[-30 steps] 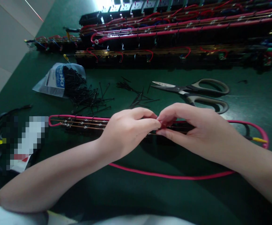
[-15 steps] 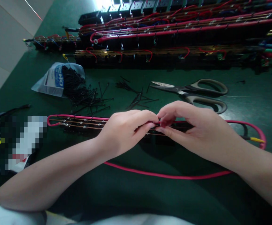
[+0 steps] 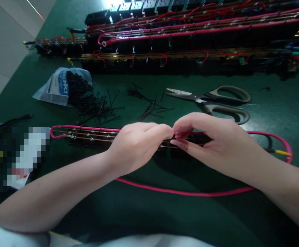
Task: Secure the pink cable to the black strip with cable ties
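A long black socket strip with copper bars and a pink wire lies across the green table in front of me. My left hand and my right hand meet over its middle, fingertips pinched together on the pink wire and strip. What the fingertips hold between them is too small to make out. The pink wire loops out to the right, past a yellow-tipped lead, and back under my forearms.
Grey-handled scissors lie just beyond my right hand. A plastic bag spilling black cable ties sits at the left, with loose ties nearby. Several wired socket strips are stacked along the far edge. A blurred object lies at left.
Both hands stay pinched over the strip's middle; the fingers shifted only slightly, the left fingertips curling a little tighter.
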`<action>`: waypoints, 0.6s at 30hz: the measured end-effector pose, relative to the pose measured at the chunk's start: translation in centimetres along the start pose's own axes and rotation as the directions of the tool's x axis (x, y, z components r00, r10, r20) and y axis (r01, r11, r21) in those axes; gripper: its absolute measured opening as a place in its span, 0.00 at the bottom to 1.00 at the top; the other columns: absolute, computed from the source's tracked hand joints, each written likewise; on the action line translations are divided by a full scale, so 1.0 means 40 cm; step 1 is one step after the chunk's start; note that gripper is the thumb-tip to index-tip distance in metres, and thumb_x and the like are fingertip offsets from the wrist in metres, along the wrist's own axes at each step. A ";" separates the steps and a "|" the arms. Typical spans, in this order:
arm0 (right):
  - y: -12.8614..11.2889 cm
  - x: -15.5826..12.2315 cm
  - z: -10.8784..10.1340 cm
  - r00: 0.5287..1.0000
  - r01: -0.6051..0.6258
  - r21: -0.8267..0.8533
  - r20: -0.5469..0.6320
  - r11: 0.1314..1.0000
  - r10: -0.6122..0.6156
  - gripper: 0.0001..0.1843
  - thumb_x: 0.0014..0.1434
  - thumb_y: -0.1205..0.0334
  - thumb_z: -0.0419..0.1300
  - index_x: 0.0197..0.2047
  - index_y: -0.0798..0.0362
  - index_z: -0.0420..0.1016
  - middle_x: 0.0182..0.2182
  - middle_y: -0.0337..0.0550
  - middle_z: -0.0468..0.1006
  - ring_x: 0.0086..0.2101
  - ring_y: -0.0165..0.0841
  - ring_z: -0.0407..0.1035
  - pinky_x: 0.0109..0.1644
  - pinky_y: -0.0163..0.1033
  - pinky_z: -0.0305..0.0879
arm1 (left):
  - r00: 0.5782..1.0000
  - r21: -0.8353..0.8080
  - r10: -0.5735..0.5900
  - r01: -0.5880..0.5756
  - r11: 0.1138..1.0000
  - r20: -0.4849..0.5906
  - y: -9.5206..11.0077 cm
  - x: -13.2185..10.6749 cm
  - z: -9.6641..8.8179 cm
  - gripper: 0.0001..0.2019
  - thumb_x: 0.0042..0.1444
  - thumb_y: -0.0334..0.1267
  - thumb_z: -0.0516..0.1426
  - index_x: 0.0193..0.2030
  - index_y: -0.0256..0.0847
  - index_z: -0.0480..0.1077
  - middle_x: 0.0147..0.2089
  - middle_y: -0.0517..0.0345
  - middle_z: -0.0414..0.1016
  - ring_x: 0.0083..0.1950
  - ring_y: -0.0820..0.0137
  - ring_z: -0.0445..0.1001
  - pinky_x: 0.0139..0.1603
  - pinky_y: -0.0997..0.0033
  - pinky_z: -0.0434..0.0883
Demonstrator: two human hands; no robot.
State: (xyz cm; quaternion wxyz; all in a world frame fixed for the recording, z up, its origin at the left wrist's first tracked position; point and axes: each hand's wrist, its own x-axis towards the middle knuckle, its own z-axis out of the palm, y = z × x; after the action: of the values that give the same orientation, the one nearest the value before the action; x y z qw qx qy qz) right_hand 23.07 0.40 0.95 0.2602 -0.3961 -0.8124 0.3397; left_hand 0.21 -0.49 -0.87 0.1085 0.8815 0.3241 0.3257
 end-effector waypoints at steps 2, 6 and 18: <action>0.000 0.000 0.001 1.000 0.003 -0.012 -0.002 1.000 -0.003 0.04 0.63 0.64 0.61 0.41 0.46 0.76 0.35 0.39 0.83 0.33 0.36 0.78 0.35 0.41 0.75 | 0.999 -0.003 0.041 -0.041 0.999 0.012 -0.003 0.000 -0.001 0.08 0.72 0.26 0.55 0.47 0.37 0.76 0.40 0.57 0.85 0.39 0.70 0.85 0.40 0.76 0.78; 0.000 0.002 0.000 1.000 0.013 -0.018 0.004 1.000 -0.013 0.03 0.63 0.63 0.61 0.41 0.46 0.76 0.34 0.40 0.83 0.33 0.37 0.78 0.35 0.41 0.74 | 0.996 0.001 0.088 -0.088 0.996 0.023 -0.005 0.000 -0.004 0.10 0.74 0.28 0.54 0.49 0.39 0.77 0.43 0.55 0.86 0.41 0.71 0.85 0.41 0.77 0.79; 0.003 -0.002 0.000 1.000 0.022 -0.043 0.009 0.999 -0.022 0.03 0.64 0.63 0.62 0.40 0.45 0.77 0.34 0.39 0.84 0.35 0.38 0.79 0.36 0.43 0.74 | 0.999 -0.036 0.039 -0.038 0.999 0.033 -0.011 -0.002 -0.006 0.11 0.71 0.27 0.55 0.47 0.40 0.80 0.44 0.57 0.87 0.41 0.73 0.86 0.41 0.81 0.79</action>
State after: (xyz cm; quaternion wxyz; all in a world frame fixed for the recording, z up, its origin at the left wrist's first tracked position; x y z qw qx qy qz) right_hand 23.17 0.39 0.83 0.2519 -0.3912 -0.8250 0.3208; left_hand -0.19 -0.22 -0.88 0.1232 0.8908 0.2994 0.3187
